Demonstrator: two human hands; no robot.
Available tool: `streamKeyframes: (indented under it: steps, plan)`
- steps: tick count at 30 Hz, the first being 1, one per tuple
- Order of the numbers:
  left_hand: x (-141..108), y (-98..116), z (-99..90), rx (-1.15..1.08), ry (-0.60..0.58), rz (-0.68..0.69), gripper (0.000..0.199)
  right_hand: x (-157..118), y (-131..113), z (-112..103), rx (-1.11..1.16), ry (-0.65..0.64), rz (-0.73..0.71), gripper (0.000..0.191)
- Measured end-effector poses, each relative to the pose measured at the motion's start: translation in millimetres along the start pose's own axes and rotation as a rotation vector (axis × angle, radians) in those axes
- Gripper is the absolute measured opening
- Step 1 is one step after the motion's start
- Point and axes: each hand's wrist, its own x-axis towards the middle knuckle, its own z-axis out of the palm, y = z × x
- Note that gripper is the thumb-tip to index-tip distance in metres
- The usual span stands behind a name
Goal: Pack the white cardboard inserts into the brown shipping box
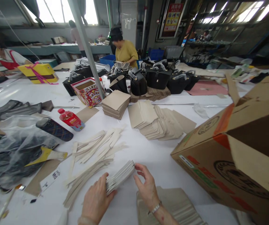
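Above the white worktop point(159, 159), the grey-beige stack of thin flat strips point(120, 177), clasped by the left hand point(95, 198), looks light, stiffish and slide-prone, best held at both ends, the right hand point(148, 185), fingers parted, at its right end.

A compact stack of thin, pale-grey pieces point(120, 177) slants, edges upward, between the fingers point(141, 168).

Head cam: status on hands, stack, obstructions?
Left hand gripping stack of thin pieces. Right hand open at its far end, contact unclear. Pale strips beside left hand; cardboard box off right, neither between hands.
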Motion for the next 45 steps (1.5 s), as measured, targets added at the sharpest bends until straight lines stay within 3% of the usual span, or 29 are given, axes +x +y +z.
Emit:
streamKeyframes:
  steps: [21,45]
  plan:
    - [1.8,-4.7,6.5,-0.009,0.011,-0.004,0.049,-1.9,-3.9,-1.3,-0.001,0.03,-0.018,0.044]
    - [2.3,-2.3,6.5,0.015,-0.013,-0.029,0.049,-0.2,-12.8,-10.8,-0.094,-0.081,-0.086,0.06]
